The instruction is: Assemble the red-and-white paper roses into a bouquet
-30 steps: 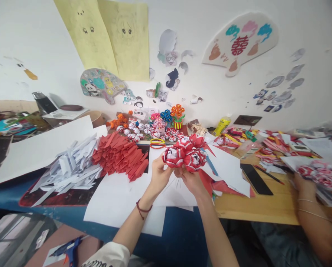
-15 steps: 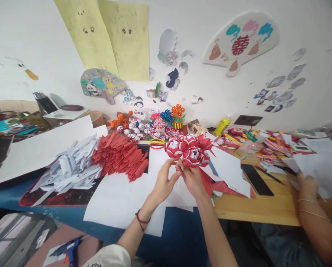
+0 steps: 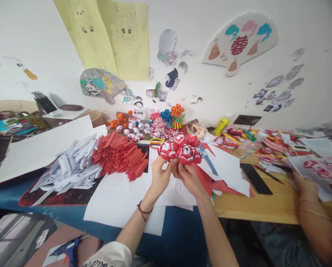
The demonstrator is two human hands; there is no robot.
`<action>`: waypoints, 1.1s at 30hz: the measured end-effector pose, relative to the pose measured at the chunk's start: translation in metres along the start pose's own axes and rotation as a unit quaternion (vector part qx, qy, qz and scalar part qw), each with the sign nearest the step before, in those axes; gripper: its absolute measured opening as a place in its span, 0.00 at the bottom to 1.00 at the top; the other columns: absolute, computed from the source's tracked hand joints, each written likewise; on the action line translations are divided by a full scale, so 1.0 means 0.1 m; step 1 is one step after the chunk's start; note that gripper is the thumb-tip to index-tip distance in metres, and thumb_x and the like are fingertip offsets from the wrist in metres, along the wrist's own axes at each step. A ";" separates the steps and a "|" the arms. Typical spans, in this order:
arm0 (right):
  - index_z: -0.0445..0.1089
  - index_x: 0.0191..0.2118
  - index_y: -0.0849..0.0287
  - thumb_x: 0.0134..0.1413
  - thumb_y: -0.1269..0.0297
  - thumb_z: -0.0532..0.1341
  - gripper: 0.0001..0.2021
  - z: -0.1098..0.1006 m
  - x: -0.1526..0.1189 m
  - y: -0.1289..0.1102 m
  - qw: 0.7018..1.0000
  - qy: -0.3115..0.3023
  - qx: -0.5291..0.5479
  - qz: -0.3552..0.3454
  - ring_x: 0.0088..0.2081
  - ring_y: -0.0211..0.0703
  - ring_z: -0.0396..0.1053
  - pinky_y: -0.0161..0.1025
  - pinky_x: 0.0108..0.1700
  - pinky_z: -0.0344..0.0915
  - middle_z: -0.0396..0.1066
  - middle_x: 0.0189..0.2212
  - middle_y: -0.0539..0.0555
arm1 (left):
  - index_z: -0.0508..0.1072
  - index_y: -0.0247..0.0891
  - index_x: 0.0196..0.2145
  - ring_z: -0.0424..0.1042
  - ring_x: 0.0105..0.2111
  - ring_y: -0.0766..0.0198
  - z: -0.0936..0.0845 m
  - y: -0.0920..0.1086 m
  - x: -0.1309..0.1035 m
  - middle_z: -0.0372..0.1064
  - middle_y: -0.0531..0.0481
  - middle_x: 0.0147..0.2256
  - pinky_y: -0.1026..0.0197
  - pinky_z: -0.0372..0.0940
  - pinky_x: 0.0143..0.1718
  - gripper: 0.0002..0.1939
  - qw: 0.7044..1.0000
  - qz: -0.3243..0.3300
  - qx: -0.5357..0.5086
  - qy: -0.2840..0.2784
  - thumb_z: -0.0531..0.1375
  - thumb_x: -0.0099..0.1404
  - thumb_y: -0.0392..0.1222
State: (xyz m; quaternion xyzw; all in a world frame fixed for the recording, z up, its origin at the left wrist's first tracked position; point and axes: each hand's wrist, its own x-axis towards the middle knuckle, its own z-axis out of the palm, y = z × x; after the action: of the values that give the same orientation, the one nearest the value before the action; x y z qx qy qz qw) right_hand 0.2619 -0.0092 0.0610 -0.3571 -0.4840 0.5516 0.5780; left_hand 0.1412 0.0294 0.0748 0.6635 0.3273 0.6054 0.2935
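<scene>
A bunch of red-and-white paper flowers is held up over white paper sheets. Just under the blooms, my left hand is closed with thumb and fingers round the bunch's left side. My right hand grips the stems from the right, its fingers meeting the left ones. Thin wire stems hang down between the two hands. A heap of folded red paper pieces lies left of the hands, and a pile of white paper strips sits beyond it.
A blue craft knife and a phone lie to the right. At far right another person's hand holds a sheet with flower pictures. Finished buds and small flower pots stand along the wall. A glue gun rests at lower left.
The flower bunch has shifted left and slightly down, and the blue knife shows more fully. My left hand has closed in round the stems. The other person's sheet has turned, showing printed flowers.
</scene>
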 end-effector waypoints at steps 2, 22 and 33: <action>0.62 0.28 0.57 0.62 0.51 0.58 0.17 -0.01 -0.01 0.00 1.000 0.000 0.014 -0.008 0.26 0.37 0.55 0.37 0.29 0.49 0.57 0.22 0.48 | 0.75 0.37 0.32 0.68 0.31 0.63 0.00 -0.01 -0.02 0.72 0.50 0.29 0.62 0.62 0.35 0.10 1.000 -0.005 -0.005 -0.006 0.60 0.66 0.46; 0.64 0.26 0.54 0.55 0.51 0.62 0.14 -0.06 -0.06 -0.14 0.993 0.077 -0.080 -0.039 0.28 0.39 0.62 0.36 0.26 0.61 0.66 0.28 0.50 | 0.69 0.34 0.36 0.67 0.28 0.64 -0.05 -0.05 -0.25 0.67 0.51 0.24 0.61 0.61 0.36 0.23 0.925 -0.167 -0.207 -0.273 0.50 0.71 0.58; 0.68 0.26 0.54 0.56 0.47 0.61 0.17 -0.09 -0.02 -0.12 0.999 0.038 -0.024 -0.018 0.34 0.44 0.68 0.38 0.28 0.63 0.69 0.31 0.53 | 0.71 0.32 0.29 0.51 0.21 0.72 0.09 0.01 -0.24 0.54 0.57 0.19 0.64 0.45 0.24 0.21 0.872 -0.266 -0.349 -0.219 0.61 0.64 0.56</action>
State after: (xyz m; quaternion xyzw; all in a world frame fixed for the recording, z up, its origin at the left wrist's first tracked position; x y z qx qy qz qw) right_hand 0.2744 -0.0117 0.0699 -0.3826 -0.4810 0.5157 0.5969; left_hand 0.1488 0.0099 0.0599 0.5218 0.1862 0.4185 0.7197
